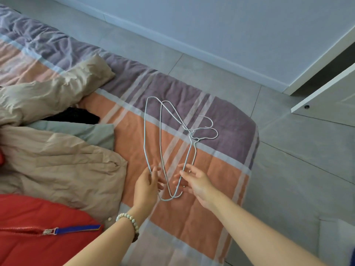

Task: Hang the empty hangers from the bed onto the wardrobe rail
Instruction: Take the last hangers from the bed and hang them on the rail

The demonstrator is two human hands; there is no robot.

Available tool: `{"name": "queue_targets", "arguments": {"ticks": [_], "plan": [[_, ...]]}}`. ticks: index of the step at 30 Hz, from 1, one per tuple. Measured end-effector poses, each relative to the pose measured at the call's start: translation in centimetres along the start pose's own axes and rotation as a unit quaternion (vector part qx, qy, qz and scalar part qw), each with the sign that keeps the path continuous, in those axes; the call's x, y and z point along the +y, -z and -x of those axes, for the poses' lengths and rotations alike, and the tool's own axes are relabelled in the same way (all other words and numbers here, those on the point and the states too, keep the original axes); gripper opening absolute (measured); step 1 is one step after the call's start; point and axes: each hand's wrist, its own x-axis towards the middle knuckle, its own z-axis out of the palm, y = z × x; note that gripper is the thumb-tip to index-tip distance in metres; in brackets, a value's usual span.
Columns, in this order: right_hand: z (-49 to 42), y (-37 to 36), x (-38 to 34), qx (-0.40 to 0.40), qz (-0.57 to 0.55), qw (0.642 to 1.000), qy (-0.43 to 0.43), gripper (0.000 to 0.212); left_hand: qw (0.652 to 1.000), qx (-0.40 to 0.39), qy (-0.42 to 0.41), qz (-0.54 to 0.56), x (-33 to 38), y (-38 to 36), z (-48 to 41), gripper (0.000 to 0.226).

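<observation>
Two pale wire hangers [190,132] are laid overlapping on the striped bedspread [215,169], close to its right edge, with the hooks turned far-right. A near wire is pinched by the left hand [147,182]; a bead bracelet [128,220] is worn at that wrist. The right hand [195,182] is held open, fingers spread at the right-hand wires. A beige quilt [57,162] and a red jacket [34,214] are heaped to the left.

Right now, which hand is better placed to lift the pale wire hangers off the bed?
The left hand, likely: its fingers pinch the pale wire hangers at one long bar; the right hand is spread open.
</observation>
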Motion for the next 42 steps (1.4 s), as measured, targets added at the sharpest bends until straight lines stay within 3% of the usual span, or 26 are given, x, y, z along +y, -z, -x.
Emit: {"name": "queue_targets", "arguments": {"ticks": [6,12,16,20,23,28,33,38,42], "plan": [[8.8,2.4,-10.5,0.006,0.007,0.992,0.123,0.008,0.99,0.018,-0.138,0.019,14.0,-1.7,3.3,0.018],[22.4,7.8,-22.7,0.063,0.0,0.963,0.261,0.018,0.961,-0.045,-0.272,0.024,29.5,-6.3,10.3,0.026],[32.8,12.4,-28.3,0.109,0.019,0.938,0.33,0.009,0.929,-0.153,-0.332,0.053,39.0,-10.5,17.2,0.03],[44.0,16.6,-32.1,0.164,0.062,0.907,0.382,0.006,0.899,-0.311,-0.309,0.011,47.6,-13.3,26.1,0.042],[52.0,19.3,-33.3,0.218,0.063,0.877,0.423,0.008,0.844,-0.429,-0.317,-0.066,52.3,-14.6,33.0,0.044],[63.8,23.2,-32.6,0.298,0.031,0.826,0.478,0.007,0.699,-0.592,-0.373,-0.145,56.8,-16.8,43.2,0.063],[73.1,25.8,-28.8,0.356,-0.016,0.796,0.49,0.011,0.589,-0.711,-0.333,-0.193,57.8,-20.3,50.9,0.074],[79.9,27.0,-23.6,0.403,-0.057,0.769,0.493,0.009,0.483,-0.786,-0.281,-0.264,57.5,-23.0,58.3,0.105],[83.9,27.4,-20.1,0.435,-0.087,0.743,0.5,0.017,0.424,-0.815,-0.259,-0.299,57.1,-24.8,63.2,0.104]]}}
